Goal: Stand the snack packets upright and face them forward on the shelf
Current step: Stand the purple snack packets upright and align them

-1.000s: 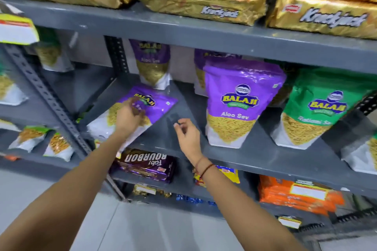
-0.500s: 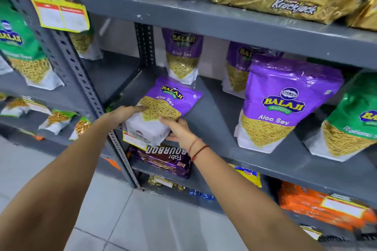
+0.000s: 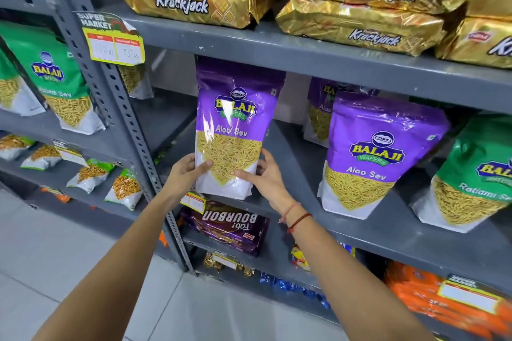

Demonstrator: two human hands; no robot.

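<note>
Both hands clasp the purple Aloo Sev packet (image 3: 231, 133) low on its sides, left hand (image 3: 184, 174) and right hand (image 3: 267, 177) with fingers (image 3: 246, 173) curled round it, holding it upright and label-forward at the front edge of the middle shelf (image 3: 368, 232), near its left corner. This looks like the standing step; next it needs its base settled and a gentle release. Its clear window shows thin yellow sev.
</note>
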